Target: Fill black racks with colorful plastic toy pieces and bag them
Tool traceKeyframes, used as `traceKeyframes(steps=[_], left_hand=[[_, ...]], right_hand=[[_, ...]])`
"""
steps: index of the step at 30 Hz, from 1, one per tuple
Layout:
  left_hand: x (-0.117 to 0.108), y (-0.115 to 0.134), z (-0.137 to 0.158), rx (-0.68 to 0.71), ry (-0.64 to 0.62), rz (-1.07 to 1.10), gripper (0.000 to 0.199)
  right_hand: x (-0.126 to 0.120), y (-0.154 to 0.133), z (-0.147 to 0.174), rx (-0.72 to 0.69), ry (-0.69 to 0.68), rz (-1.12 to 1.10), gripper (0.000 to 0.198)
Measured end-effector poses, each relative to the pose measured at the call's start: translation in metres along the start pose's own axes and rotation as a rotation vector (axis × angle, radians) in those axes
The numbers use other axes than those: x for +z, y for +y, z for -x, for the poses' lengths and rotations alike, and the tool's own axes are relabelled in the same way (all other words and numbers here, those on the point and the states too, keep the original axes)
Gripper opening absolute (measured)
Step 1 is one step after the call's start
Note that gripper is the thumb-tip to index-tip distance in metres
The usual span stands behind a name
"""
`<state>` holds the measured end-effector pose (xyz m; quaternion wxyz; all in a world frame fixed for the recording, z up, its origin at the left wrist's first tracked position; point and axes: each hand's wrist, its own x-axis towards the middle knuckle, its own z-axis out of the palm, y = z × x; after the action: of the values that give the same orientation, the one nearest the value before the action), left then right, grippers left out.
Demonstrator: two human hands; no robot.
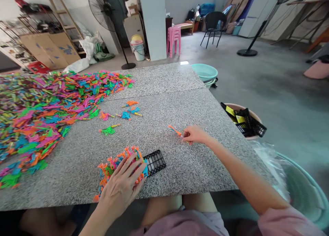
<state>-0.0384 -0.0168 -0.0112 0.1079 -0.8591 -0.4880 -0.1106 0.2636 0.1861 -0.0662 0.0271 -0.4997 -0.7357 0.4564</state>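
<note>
My left hand (pixel 122 183) lies with fingers stretched over a row of small colourful plastic toys (pixel 109 162), mostly orange, green and blue. The toys stand packed in a black lattice tray (pixel 159 158), whose right end shows bare; my palm hides part of the row. To the right of the tray, my right hand (pixel 194 134) is closed in a pinch on a slim orange plastic toy (pixel 175 129) just over the granite table (pixel 164 112). The toy's near end is hidden by my fingers. Several loose toys (pixel 108 130) lie beyond the tray.
A large heap of bright plastic toys (pixel 59 106) covers the table's left side. Off the right edge are a tub (pixel 257 118) of black lattice trays, a green basin (pixel 205 71) and a mesh basket (pixel 303 184). A standing fan (pixel 108 10) is behind the table.
</note>
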Motion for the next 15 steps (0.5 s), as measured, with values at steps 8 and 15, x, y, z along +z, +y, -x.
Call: traceKeyframes(steps=[8,15], left_hand=[[-0.002,0.005,-0.001,-0.044,-0.053,0.037,0.035],[-0.004,0.005,-0.001,-0.029,-0.069,0.026,0.035]], right_hand=[[0.076,-0.02,0.002,-0.231,0.19,-0.216,0.008],[0.135,-0.079,-0.025,-0.35,0.167,-0.132,0.019]])
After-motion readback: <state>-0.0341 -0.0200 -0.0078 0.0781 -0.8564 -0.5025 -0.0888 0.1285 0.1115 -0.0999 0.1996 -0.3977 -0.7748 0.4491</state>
